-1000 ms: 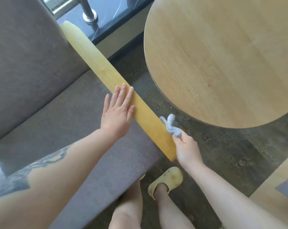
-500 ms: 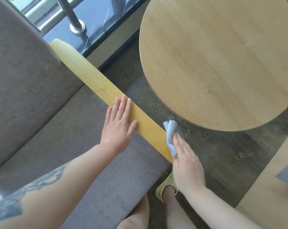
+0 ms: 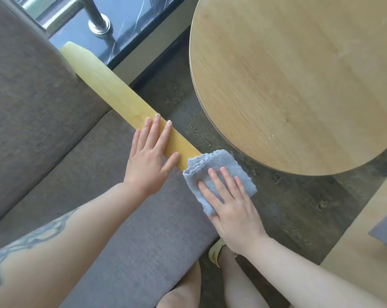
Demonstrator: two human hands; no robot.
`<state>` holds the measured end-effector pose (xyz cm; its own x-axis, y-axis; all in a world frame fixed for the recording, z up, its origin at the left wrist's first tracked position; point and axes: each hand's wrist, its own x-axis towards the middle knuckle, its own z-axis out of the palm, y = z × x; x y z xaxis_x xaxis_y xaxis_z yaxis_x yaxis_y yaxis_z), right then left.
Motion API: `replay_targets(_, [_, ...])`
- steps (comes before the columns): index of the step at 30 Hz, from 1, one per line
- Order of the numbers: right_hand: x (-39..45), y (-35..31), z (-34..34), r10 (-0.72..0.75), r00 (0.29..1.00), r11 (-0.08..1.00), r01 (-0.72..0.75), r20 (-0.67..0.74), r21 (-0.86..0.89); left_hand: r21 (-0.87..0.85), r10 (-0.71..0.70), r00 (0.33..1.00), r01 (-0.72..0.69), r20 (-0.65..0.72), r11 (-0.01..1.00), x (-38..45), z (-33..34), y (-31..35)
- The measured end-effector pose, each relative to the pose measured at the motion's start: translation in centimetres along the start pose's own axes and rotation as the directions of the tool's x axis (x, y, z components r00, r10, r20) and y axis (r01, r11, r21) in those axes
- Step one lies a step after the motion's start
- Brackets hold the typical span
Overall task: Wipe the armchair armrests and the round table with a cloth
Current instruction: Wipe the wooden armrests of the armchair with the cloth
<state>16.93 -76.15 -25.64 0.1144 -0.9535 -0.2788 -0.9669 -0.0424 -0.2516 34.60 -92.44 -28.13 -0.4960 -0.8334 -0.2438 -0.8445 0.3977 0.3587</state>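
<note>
A long yellow wooden armrest [image 3: 119,96] runs diagonally along the grey armchair's seat [image 3: 61,165]. My left hand [image 3: 149,155] lies flat on the armrest with fingers spread, holding nothing. A light blue cloth [image 3: 219,167] is spread over the near end of the armrest. My right hand [image 3: 230,203] presses flat on the cloth with fingers apart. The round wooden table [image 3: 299,81] stands to the right, apart from the armrest.
Dark wood-grain floor [image 3: 288,210] lies between armchair and table. A metal railing post [image 3: 98,21] stands on a dark marble sill at the top. A second pale wooden surface [image 3: 363,252] is at the lower right. My legs and a yellow slipper [image 3: 214,252] are below.
The cloth was bunched in my right hand beside the armrest's end; now it is spread flat over that end under my open palm. My left hand stayed on the armrest.
</note>
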Motion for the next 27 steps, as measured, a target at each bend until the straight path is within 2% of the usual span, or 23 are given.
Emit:
replay_targets(3, [3.5,-2.4,0.4,-0.009,1.0,0.999,0.007,0.026,0.053,0.0,-0.066,0.997,0.066,-0.028,0.998,1.5,-0.8,-0.3])
replay_targets(7, [-0.7,-2.0,1.1,-0.003,1.0,0.998,0.002,0.017,0.055,-0.005,-0.085,0.996,0.085,0.0,0.996,2.4,-1.6,-1.3])
replay_targets(10, [-0.5,0.0,0.6,0.144,0.989,0.987,-0.142,-0.03,0.071,0.009,-0.055,0.998,0.055,0.012,0.998,2.4,-1.5,-1.9])
replay_targets(13, [4.4,-2.0,0.3,0.26,0.965,0.965,-0.258,-0.044,0.049,0.009,-0.056,0.998,0.056,0.01,0.998,2.5,-1.4,-2.1])
replay_targets(16, [5.9,-4.6,0.9,0.207,0.977,0.977,-0.209,-0.047,-0.04,0.012,-0.058,0.998,0.057,0.011,0.998,2.4,-1.3,-2.1])
replay_targets(21, [1.6,-0.2,1.1,-0.003,0.998,0.984,0.015,0.065,-0.179,0.05,-0.05,0.998,0.048,0.035,0.998,2.7,-1.8,-2.8])
replay_targets(24, [4.6,-0.5,0.3,0.093,0.995,0.994,-0.095,-0.025,-0.057,0.048,-0.033,0.999,0.031,0.032,0.998,2.9,-1.8,-3.4])
replay_targets(27, [11.0,-4.6,-0.4,0.173,0.982,0.985,-0.171,-0.069,0.037,0.073,-0.015,1.0,0.014,0.017,0.997,3.4,-1.9,-4.6])
